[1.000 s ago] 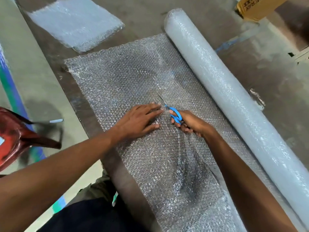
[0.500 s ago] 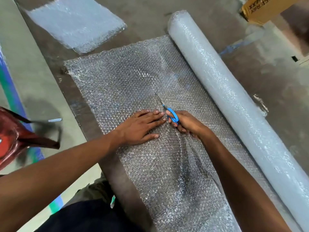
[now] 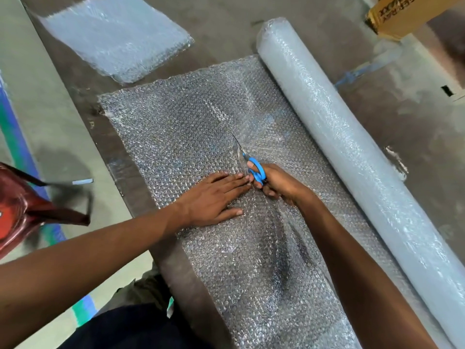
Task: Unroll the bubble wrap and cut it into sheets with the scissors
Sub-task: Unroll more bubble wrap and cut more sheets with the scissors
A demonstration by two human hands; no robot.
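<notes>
A long bubble wrap roll [image 3: 352, 147] lies diagonally on the dark table, with an unrolled sheet [image 3: 176, 127] spread flat to its left. My right hand [image 3: 279, 183] grips the blue-handled scissors [image 3: 255, 170], whose blades point away from me into the sheet along a cut line. My left hand [image 3: 214, 199] presses flat on the sheet just left of the scissors, fingers straight, fingertips almost touching the scissor handles. Behind the scissors the cut part of the sheet is rumpled.
A stack of cut bubble wrap sheets [image 3: 118, 39] lies at the far left of the table [image 3: 226, 26]. A cardboard box [image 3: 407, 13] sits at the top right. A red chair [image 3: 22, 210] stands on the floor to the left.
The scissors and my right hand have advanced a little further along the cut, away from me. My left hand followed, staying flat beside them.
</notes>
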